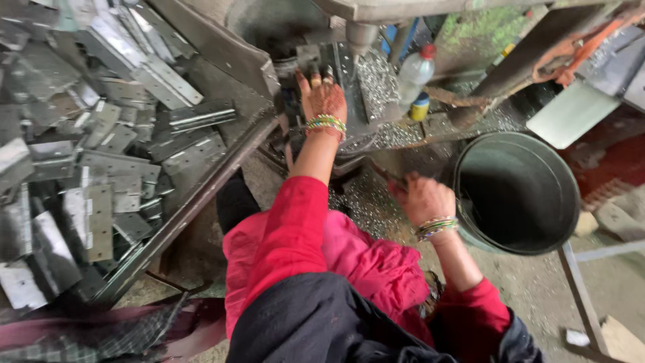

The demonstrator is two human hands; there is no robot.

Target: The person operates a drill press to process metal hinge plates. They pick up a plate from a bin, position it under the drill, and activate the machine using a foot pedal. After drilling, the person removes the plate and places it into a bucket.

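Note:
My left hand (324, 99), with rings and bright bangles, reaches forward and presses its fingers on a grey metal plate (344, 62) lying on the machine table under the drill spindle (361, 33). My right hand (423, 198), also with bangles, is closed in a fist near my lap, around a thin dark handle (390, 179) that sticks out to the upper left. Both sleeves are red. Metal shavings (377, 81) cover the table around the plate.
A big heap of grey hinge plates (101, 168) fills a tray at the left, bounded by a slanted steel edge (201, 195). A round dark metal bucket (572, 202) stands at the right. A clear bottle with a red cap (413, 74) stands behind the shavings.

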